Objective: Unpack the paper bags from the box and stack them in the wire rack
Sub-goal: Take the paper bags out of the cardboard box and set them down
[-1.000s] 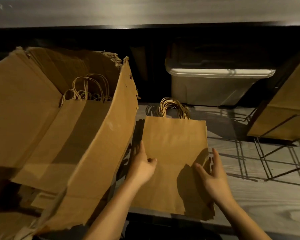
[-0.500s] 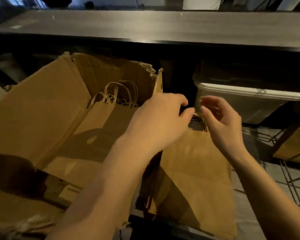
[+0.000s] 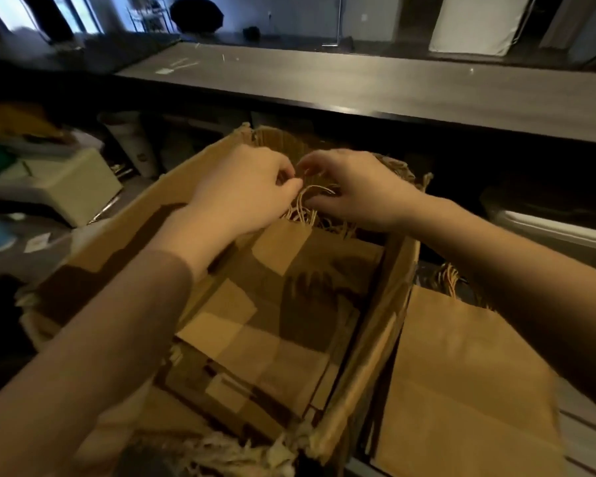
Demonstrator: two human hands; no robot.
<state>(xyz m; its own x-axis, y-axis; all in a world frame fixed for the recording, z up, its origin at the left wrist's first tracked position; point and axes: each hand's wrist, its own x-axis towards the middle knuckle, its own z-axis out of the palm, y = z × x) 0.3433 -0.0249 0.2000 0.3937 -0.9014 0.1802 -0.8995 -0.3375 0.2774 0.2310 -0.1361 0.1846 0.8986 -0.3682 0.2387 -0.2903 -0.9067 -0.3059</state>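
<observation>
Head view: flat brown bags [image 3: 289,270]; twisted handles [image 3: 319,191].

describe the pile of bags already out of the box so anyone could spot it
Find the big torn cardboard box in the middle, below the dark counter. Just outside its right wall lies a flat pile of brown paper bags, handles pointing away. Unlike the bags in the box, no cardboard surrounds it.

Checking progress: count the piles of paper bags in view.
2: a boxed pile inside the cardboard box; a loose pile lying right of it. More bags may be hidden underneath.
</observation>
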